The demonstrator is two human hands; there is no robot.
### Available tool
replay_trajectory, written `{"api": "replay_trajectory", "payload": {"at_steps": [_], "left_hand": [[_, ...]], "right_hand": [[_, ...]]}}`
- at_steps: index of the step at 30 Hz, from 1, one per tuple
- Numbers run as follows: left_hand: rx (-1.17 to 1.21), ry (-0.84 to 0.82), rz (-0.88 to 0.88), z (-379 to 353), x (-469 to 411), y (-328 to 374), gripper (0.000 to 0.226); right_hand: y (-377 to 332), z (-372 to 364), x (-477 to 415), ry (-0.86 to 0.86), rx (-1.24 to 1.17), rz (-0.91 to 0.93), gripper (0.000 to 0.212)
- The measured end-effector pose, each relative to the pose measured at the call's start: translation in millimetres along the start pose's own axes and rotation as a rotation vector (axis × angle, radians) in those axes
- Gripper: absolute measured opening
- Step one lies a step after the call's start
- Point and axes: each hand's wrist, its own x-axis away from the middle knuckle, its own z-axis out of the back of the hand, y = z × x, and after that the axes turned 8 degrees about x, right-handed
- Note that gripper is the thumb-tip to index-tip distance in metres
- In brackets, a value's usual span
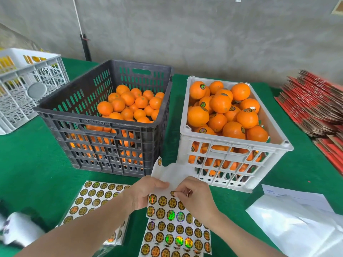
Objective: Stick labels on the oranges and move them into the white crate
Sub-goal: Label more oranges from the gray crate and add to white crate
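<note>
A dark grey crate (55,110) at centre left holds unlabelled oranges (130,104). To its right a white crate (235,145) is heaped with labelled oranges (220,103). In front of them lies a sheet of round gold labels (174,230), its upper part peeled bare and curling upward. My left hand (143,191) grips the sheet's upper left edge. My right hand (194,195) pinches one label (173,193) at the top row of the sheet.
A second label sheet (92,199) lies in a plastic sleeve at lower left. Another white crate (27,86) stands far left. Red flat cartons (315,106) are stacked at right. White paper and a bag (297,223) lie at lower right on the green table (27,164).
</note>
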Motion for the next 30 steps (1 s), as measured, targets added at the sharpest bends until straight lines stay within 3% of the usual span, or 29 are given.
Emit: {"api": "replay_trajectory", "payload": {"at_steps": [5, 9, 10, 12, 15, 18, 21, 27, 30], "left_hand": [[-0.147, -0.019, -0.013, 8, -9, -12, 0.023], [-0.594, 0.140, -0.067, 4, -1, -15, 0.049], [-0.760, 0.223, -0.161, 5, 6, -11, 0.057], [-0.927, 0.296, -0.467, 8, 29, 6, 0.047], [-0.820, 0.277, -0.929, 15, 73, 49, 0.006], [-0.683, 0.373, -1.233, 31, 102, 106, 0.015], [-0.677, 0.510, -1.191, 57, 97, 168, 0.028], [-0.871, 0.552, -0.805, 115, 31, 260, 0.033], [-1.189, 0.479, -0.654, 131, -10, 289, 0.020]], "right_hand": [[-17, 25, -19, -0.009, -0.067, -0.019, 0.015], [-45, 43, -41, 0.008, -0.065, 0.069, 0.013], [-52, 47, -47, 0.028, -0.069, 0.093, 0.015], [-67, 54, -60, 0.090, -0.104, 0.150, 0.021], [-86, 61, -85, 0.180, -0.181, 0.291, 0.018], [-101, 57, -118, 0.200, -0.143, 0.384, 0.024], [-117, 44, -154, 0.174, -0.020, 0.422, 0.040], [-132, 14, -213, 0.036, 0.116, 0.421, 0.058], [-126, 5, -226, -0.087, 0.136, 0.359, 0.063]]}}
